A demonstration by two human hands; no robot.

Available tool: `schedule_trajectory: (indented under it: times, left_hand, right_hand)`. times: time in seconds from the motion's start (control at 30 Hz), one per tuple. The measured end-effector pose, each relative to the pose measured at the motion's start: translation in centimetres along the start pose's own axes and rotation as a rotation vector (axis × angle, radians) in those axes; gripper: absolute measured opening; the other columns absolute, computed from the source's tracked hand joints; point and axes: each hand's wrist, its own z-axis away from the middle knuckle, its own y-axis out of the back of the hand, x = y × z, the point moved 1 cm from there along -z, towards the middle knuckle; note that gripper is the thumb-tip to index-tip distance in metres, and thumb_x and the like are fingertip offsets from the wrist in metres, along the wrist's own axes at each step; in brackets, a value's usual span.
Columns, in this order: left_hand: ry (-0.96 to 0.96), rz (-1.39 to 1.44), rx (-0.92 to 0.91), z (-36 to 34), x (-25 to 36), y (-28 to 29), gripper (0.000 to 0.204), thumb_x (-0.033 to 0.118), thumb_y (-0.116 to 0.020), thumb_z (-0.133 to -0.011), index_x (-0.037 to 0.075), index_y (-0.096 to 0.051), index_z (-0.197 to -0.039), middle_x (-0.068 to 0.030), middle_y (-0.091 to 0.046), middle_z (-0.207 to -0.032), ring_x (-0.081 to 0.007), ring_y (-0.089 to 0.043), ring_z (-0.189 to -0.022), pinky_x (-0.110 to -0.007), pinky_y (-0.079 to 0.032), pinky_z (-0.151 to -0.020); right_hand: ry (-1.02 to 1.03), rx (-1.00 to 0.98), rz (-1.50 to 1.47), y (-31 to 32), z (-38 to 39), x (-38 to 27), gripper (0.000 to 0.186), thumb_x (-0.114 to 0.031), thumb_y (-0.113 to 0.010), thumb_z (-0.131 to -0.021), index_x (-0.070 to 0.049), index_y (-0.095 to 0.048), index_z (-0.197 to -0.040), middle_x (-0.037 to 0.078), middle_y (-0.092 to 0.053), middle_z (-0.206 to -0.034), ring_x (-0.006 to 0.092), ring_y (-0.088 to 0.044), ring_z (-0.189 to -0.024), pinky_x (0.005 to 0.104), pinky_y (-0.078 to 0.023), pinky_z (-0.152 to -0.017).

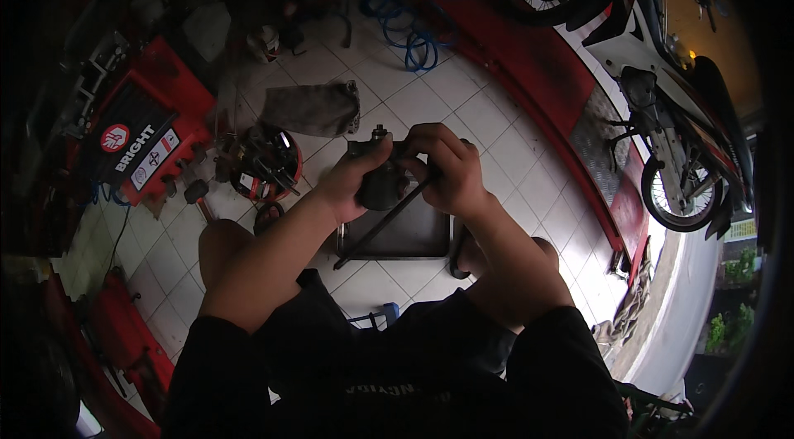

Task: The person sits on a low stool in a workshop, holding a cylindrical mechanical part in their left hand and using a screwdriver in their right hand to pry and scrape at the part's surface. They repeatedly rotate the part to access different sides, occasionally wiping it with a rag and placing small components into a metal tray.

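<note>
My left hand is closed round a dark metal part with a rounded lower end and a small threaded fitting on top. It looks like a carburetor, though the fingers hide much of it. My right hand is closed at the part's right side, its fingers bent against it. From under that hand a long thin dark rod slants down to the left; its upper end is hidden, so its kind is unclear. Below both hands a shallow metal tray rests on the tiles between my legs.
A grey cloth lies beyond my hands. To the left stand a round red container of tools and a red and black machine. A blue hose coils ahead. A red ramp and a motorcycle are at right.
</note>
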Motion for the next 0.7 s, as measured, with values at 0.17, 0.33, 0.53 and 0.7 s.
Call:
schedule_trajectory:
  times: [0.17, 0.33, 0.53, 0.7]
  left_hand:
    - [-0.012, -0.011, 0.001, 0.1, -0.1, 0.4, 0.065, 0.057, -0.067, -0.090, 0.005, -0.057, -0.126, -0.0093, -0.067, -0.107, -0.0227, -0.067, -0.098, -0.040, -0.055, -0.082]
    - [-0.008, -0.008, 0.080, 0.4, 0.9, -1.7, 0.041, 0.041, -0.074, -0.091, 0.007, -0.060, -0.109, -0.0080, -0.067, -0.093, -0.0221, -0.068, -0.079, -0.036, -0.056, -0.068]
    - [-0.071, -0.011, 0.039, 1.0, 2.6, -1.0, 0.049, 0.045, -0.076, -0.088, 0.005, -0.059, -0.111, -0.0090, -0.066, -0.092, -0.0245, -0.066, -0.080, -0.038, -0.054, -0.073]
    - [-0.119, 0.049, -0.037, 1.7, 4.5, -0.5, 0.059, 0.050, -0.076, -0.085, 0.004, -0.055, -0.117, -0.0085, -0.064, -0.093, -0.0251, -0.064, -0.080, -0.040, -0.052, -0.076]
  right_hand:
    - [0.016, 0.022, -0.031, -0.2, -0.3, -0.2, 0.031, -0.003, -0.081, -0.071, -0.008, -0.063, -0.096, 0.004, -0.065, -0.100, 0.0230, -0.067, -0.069, 0.0334, -0.054, -0.051]
    - [0.019, 0.035, -0.021, 0.3, -0.6, 0.2, 0.027, -0.004, -0.081, -0.072, -0.008, -0.066, -0.095, 0.004, -0.065, -0.099, 0.0216, -0.067, -0.069, 0.0323, -0.053, -0.053]
    - [-0.671, 0.021, -0.389, 1.8, -0.5, 0.7, 0.018, -0.012, -0.073, -0.092, 0.001, -0.066, -0.103, 0.008, -0.066, -0.089, 0.0086, -0.057, -0.061, 0.0251, -0.047, -0.054]
    - [-0.744, 0.251, -0.776, 2.4, -0.3, 0.9, 0.043, -0.035, -0.046, -0.108, 0.005, -0.053, -0.121, 0.008, -0.058, -0.086, 0.0118, -0.058, -0.061, 0.0261, -0.051, -0.056]
